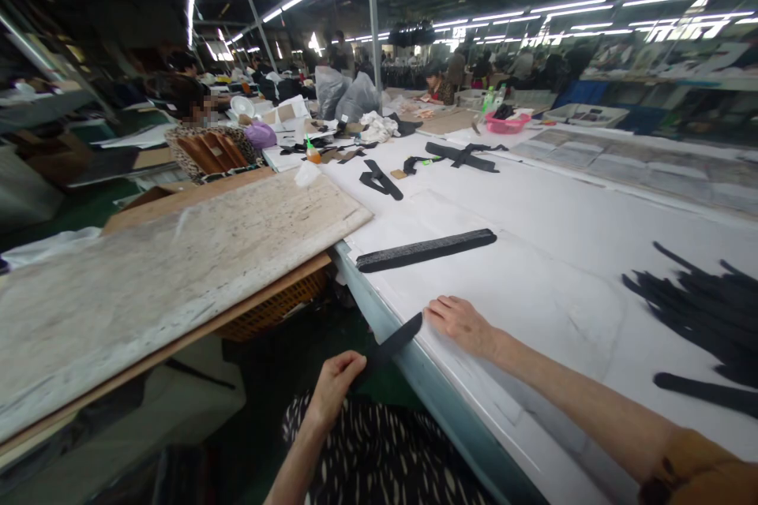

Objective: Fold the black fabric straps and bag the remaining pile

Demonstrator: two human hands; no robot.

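A black fabric strip [394, 342] stretches between my hands over the near edge of the white table [550, 229]. My left hand [337, 383] pinches its lower end, off the table. My right hand [459, 321] lies at the table edge, fingers closed by the strip's upper end; the fingertips are partly hidden. Beyond my hands, a long black strip bundle [426, 249] with a grey speckled top lies flat. A pile of black strips [704, 316] spreads at the right, with a single strip [704, 393] nearer me.
A worn board [178, 268] fills the left side, above an orange crate [275, 306]. Farther back are black scraps [462, 156], an orange glue bottle [313, 152], a pink basket [508, 123] and grey bags [349, 95]. A person in leopard print [207, 146] sits at the left.
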